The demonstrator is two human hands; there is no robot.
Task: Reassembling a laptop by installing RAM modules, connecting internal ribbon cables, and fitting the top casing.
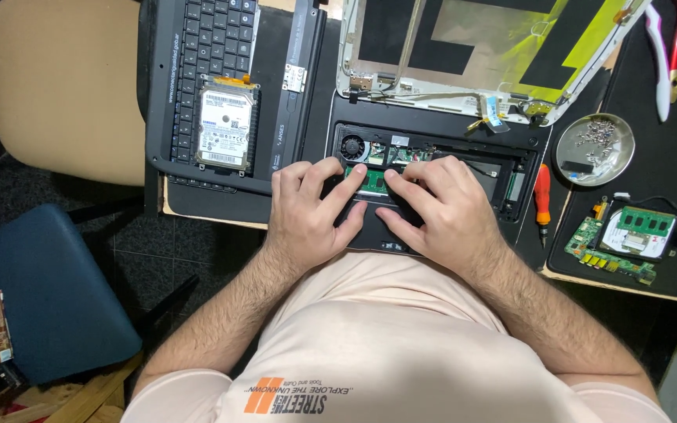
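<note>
Lying sideways in the open laptop base (432, 137), the green memory stick (371, 182) was pinched from both ends by the left hand (307, 215) and right hand (442, 215), equally near.

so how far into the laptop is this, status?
Done: keyboard panel lifted off and set aside with the hard drive lying on it; the display shell is gutted; loose screws sit in the metal dish. In hand: left hand and right hand press at the green memory module in the open base. Left: fan and the base's other parts remain in place.
</note>
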